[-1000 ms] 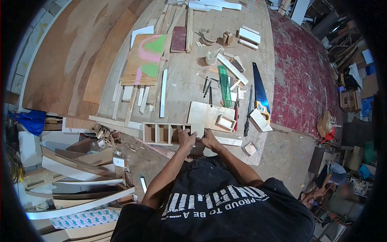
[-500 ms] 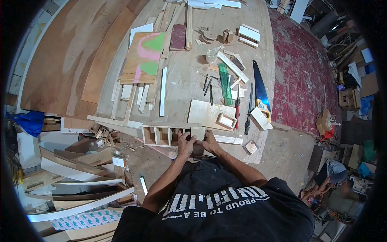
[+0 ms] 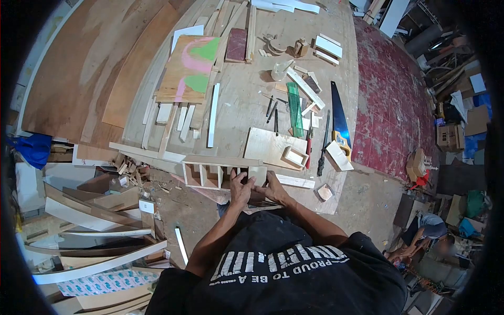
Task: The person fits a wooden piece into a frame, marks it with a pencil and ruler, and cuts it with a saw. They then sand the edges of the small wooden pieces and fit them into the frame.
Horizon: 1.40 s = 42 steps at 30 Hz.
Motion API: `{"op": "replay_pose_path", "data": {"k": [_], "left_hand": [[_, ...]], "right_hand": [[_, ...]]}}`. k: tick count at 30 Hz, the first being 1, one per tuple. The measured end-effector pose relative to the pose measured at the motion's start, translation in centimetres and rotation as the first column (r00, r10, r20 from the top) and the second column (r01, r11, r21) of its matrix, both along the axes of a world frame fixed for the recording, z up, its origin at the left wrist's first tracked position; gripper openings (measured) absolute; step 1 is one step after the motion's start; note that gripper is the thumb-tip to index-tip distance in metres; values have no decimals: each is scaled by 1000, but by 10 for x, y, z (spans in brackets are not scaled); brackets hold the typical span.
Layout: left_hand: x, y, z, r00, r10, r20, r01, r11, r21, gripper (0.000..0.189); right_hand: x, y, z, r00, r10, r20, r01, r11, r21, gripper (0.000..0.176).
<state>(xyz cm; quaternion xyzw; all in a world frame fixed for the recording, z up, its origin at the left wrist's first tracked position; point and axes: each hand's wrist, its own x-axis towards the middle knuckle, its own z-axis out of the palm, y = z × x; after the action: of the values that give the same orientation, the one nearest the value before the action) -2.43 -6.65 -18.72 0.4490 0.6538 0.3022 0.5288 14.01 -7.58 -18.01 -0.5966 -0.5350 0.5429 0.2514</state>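
Observation:
A long wooden box with dividers (image 3: 221, 160), its compartments facing me, stands at the near edge of the workbench. A pale square wooden piece (image 3: 257, 173) covers its right end. My left hand (image 3: 241, 189) is closed on the box's front near that piece, with its fingertips reaching into a compartment. My right hand (image 3: 275, 190) grips the right end of the box, thumb towards the square piece. The fingers' undersides are hidden. Just behind the box lies a plywood board (image 3: 265, 143) with a small open wooden box (image 3: 295, 156) on it.
A handsaw (image 3: 340, 118), a green ruler (image 3: 295, 110), a red-handled tool (image 3: 308, 152) and pens lie on the workbench (image 3: 236, 110). A painted board (image 3: 186, 68) rests on wood strips at left. Curved wood parts (image 3: 100, 220) stack at lower left. Another person (image 3: 422, 233) sits at lower right.
The view has shifted slightly. Both hands stay on the box at nearly the same spot, with only slight finger movement.

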Motion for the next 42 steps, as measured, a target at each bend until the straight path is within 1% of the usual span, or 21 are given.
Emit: {"op": "replay_pose_path", "data": {"k": [3, 5, 7, 9, 10, 12, 14, 18, 21, 23, 25, 26, 28, 30, 32, 34, 36, 37, 39, 40, 42], "left_hand": [[-1, -2, -6, 997, -15, -73, 17, 999, 31, 53], [1, -1, 0, 997, 0, -79, 4, 999, 43, 53], [1, -3, -1, 996, 10, -87, -6, 999, 52, 54], [-2, -2, -10, 997, -17, -80, 21, 999, 45, 54], [-2, -1, -7, 997, -15, -80, 19, 999, 49, 54], [0, -1, 3, 996, -2, -85, 6, 999, 48, 53], [0, -1, -2, 997, -1, -77, 6, 998, 55, 51], [1, -4, -11, 996, 21, -87, -14, 996, 87, 46], [2, 0, 10, 1000, 25, -14, -25, 999, 29, 44], [1, -2, 4, 999, 24, -29, -22, 997, 75, 43], [3, -4, -4, 998, 42, -50, -34, 988, 148, 43], [2, -5, -8, 998, 45, -47, -37, 989, 146, 43], [2, -7, -11, 993, 45, -109, -29, 989, 147, 45], [4, -3, 3, 997, 56, -51, -50, 992, 116, 46], [1, -5, -5, 993, 2, -115, 15, 989, 147, 41], [0, -4, -4, 997, -40, -65, 50, 983, 176, 35], [4, -6, -1, 996, 37, -79, -18, 972, 235, 35], [3, -5, -11, 999, 31, 41, -39, 974, 222, 35], [1, -5, -12, 999, 26, -23, -20, 975, 223, 36], [1, -5, -10, 997, 21, -80, -3, 976, 217, 37], [2, -6, -8, 995, 19, -98, 2, 978, 209, 39]], "right_hand": [[21, 3, 2, 996, 90, 26, -87, 992, -95, 73], [47, 21, 4, 989, 60, -133, -87, 975, -204, 56], [66, 48, 5, 998, -23, 56, 25, 999, -33, 39], [79, 87, -18, 930, -142, 338, 7, 929, 370, 28], [79, 108, -24, 892, -198, 407, 21, 917, 399, 29], [74, 145, -36, 879, -237, 413, 51, 909, 414, 28], [67, 173, -50, 763, -325, 559, 66, 899, 433, 27], [65, 197, -86, 795, -345, 499, 20, 836, 548, 27], [68, 187, -61, 792, -329, 515, 102, 902, 420, 26], [86, 165, -43, 878, -309, 365, 105, 869, 483, 30], [91, 134, -15, 946, -299, 124, 246, 914, 322, 31], [85, 114, 21, 941, -339, -3, 331, 918, 218, 30], [83, 80, 46, 910, -385, -154, 390, 921, 4, 30], [74, 50, 56, 930, -266, -255, 304, 944, 125, 26], [69, 13, 50, 961, -126, -245, 155, 983, 102, 23], [40, 6, 71, 920, -281, -274, 301, 953, 35, 17], [33, 2, 60, 879, -353, -321, 338, 935, -102, 15], [34, -2, 52, 878, -354, -323, 339, 935, -102, 15], [35, -5, 47, 798, -420, -432, 262, 887, -379, 15], [37, -7, 50, 798, -417, -435, 261, 890, -374, 15], [45, -10, 63, 691, -534, -487, 307, 827, -471, 14]]}}
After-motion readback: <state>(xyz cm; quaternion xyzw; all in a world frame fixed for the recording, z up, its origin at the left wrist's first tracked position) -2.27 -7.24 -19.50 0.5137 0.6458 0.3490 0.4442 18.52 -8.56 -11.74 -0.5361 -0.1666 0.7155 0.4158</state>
